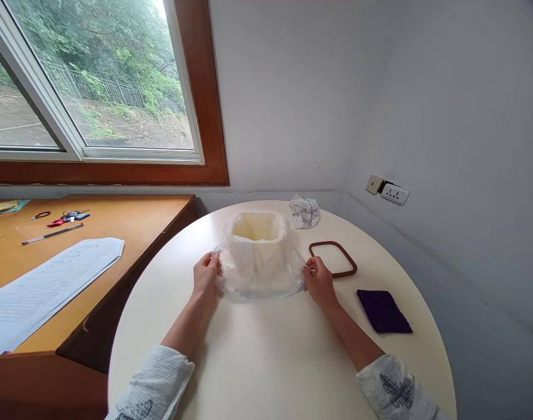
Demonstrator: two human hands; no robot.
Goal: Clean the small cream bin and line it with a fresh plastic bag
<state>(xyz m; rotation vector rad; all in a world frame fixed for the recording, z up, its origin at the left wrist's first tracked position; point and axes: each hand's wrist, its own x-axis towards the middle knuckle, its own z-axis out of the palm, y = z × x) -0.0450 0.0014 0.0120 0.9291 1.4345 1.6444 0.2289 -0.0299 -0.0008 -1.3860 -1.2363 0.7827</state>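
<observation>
A pale, cream-coloured bin stands upright on the round white table. A thin translucent plastic bag lines it, folded over the rim and flaring out around the outside. My left hand pinches the bag's edge on the left of the bin. On the right side, my right hand grips the edge between thumb and fingers. Just beyond that hand lies a brown rounded-square frame, flat on the table and partly covered by the hand.
Behind the bin sits a crumpled white plastic bag. A folded dark purple cloth lies at the right. The wooden desk on the left carries papers, a pen and keys. Walls close in behind and to the right.
</observation>
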